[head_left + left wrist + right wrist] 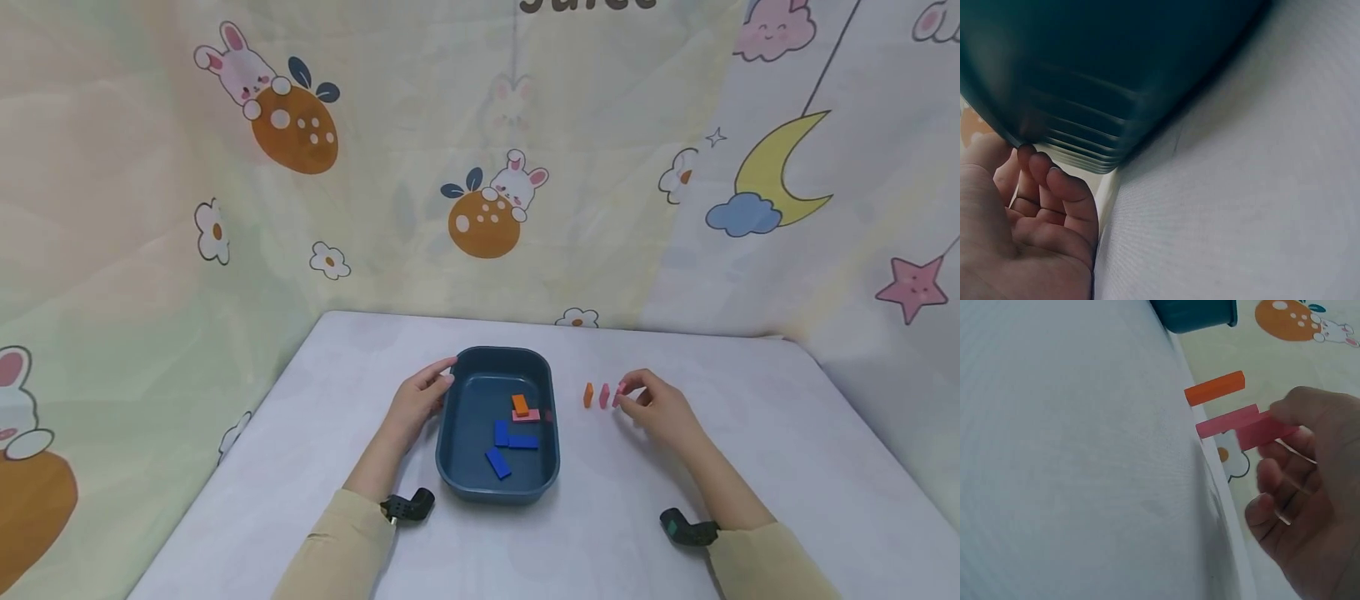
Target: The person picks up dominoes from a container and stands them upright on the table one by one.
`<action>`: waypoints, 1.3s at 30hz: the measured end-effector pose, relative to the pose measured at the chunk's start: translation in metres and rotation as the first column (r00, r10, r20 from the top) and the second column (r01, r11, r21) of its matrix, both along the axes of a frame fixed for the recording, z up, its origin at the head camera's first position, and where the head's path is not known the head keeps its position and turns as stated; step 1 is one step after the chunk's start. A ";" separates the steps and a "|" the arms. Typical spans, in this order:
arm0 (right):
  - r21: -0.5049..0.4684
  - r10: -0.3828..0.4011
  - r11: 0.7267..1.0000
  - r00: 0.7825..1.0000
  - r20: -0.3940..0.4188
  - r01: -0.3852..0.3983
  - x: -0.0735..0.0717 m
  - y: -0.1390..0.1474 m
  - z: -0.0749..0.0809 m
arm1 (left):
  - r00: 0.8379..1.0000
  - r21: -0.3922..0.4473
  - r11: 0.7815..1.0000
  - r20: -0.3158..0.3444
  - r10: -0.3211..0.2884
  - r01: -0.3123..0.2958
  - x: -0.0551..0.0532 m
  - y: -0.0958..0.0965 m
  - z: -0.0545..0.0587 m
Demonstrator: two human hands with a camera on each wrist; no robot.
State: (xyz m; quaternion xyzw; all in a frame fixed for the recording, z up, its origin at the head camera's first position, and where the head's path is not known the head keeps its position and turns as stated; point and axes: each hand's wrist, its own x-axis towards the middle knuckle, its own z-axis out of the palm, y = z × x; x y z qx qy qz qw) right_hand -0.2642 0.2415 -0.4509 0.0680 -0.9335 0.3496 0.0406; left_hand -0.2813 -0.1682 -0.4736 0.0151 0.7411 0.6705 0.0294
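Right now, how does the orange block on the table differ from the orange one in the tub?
Pose: the outer orange block stands upright; the inner orange block lies over part of a pink block.
Place: the outer orange block is on the table, the inner orange block inside the tub.
Both are orange; neither is held.

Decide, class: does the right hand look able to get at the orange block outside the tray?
Probably not straight away: the right hand already pinches a pink block, and another pink block stands between it and the orange block. From above, though, nothing covers it.
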 end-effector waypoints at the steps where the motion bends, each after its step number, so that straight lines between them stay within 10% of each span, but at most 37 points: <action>1: 0.009 0.005 1.000 1.000 0.013 -0.005 -0.001 0.001 -0.002 | 1.000 0.001 1.000 0.000 0.000 0.000 0.000 0.000 0.000; 39: 0.050 0.020 0.999 0.998 0.054 -0.023 -0.004 0.006 -0.013 | 1.000 -0.002 1.000 -0.009 0.000 0.000 -0.001 0.000 -0.002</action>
